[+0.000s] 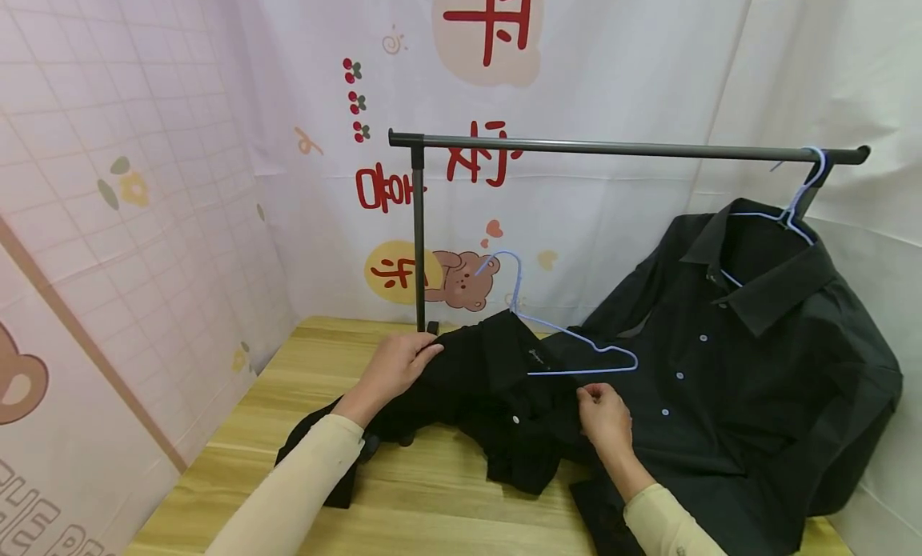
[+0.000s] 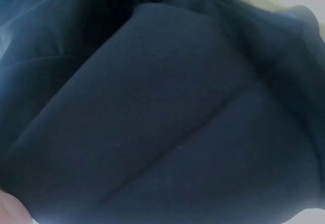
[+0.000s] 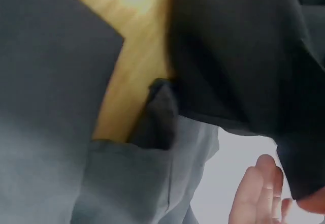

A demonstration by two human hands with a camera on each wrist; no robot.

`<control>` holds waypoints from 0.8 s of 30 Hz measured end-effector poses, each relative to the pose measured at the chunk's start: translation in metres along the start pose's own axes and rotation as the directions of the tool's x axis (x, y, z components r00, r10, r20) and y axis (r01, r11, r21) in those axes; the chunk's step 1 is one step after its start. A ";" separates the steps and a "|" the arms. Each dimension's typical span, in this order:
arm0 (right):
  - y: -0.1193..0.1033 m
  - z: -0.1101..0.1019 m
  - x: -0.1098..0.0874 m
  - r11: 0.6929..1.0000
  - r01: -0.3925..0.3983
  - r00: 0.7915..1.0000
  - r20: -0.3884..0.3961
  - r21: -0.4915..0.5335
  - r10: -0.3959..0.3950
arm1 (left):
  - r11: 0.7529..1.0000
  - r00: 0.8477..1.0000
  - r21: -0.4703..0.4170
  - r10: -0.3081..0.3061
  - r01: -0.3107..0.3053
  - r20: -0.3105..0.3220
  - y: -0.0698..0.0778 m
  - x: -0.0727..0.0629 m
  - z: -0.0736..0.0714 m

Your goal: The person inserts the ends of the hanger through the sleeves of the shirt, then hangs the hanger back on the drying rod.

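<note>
A black shirt [image 1: 461, 380] with pale buttons is spread over the table in the head view. Partly inside its collar is a light blue hanger [image 1: 576, 371], its hook up and its right arm outside the cloth. My left hand [image 1: 396, 368] grips the shirt at the left shoulder, thumb on top. With fingertips and thumb, my right hand [image 1: 605, 420] pinches the cloth on the shirt's right side, below the hanger's bare arm. Dark cloth [image 2: 142, 112] fills most of the left wrist view. The right wrist view shows my right fingers [image 3: 261, 188] beside hanging black fabric.
A dark metal rack [image 1: 612, 147] stands over the wooden table [image 1: 432, 500]. At its right end a second black shirt [image 1: 778, 396] hangs from another blue hanger [image 1: 799, 190], draping onto the table close to my right hand. Printed curtains [image 1: 612, 60] surround the table.
</note>
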State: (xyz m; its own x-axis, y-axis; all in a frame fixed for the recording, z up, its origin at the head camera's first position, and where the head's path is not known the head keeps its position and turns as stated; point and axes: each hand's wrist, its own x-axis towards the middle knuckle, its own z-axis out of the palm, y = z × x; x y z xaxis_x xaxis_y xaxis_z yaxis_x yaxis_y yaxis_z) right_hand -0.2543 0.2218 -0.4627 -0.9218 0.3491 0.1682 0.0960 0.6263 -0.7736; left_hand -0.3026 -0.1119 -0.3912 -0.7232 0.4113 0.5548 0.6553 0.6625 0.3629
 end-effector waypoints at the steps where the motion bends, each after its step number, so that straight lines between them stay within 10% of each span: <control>1: 0.000 0.003 0.000 1.000 0.010 1.000 -0.005 -0.020 -0.010 | 1.000 1.000 -0.018 -0.008 0.008 -0.006 0.001 0.000 0.000; 11: -0.002 0.020 -0.010 0.997 0.055 0.977 0.203 0.058 -0.066 | 0.997 0.997 -0.077 -0.033 0.027 -0.071 0.005 0.000 -0.005; 24: -0.005 -0.051 0.028 0.932 -0.125 0.985 0.157 0.340 0.075 | 0.999 0.994 -0.006 0.031 -0.032 -0.104 -0.035 -0.017 -0.009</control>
State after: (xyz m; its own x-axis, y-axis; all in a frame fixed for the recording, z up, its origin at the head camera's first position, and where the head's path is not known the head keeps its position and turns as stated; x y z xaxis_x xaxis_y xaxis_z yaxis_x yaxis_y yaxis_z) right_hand -0.2613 0.2639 -0.4236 -0.9596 0.2810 0.0121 0.0768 0.3031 -0.9499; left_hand -0.3110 -0.1475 -0.4061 -0.6758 0.3644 0.6407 0.6792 0.6455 0.3493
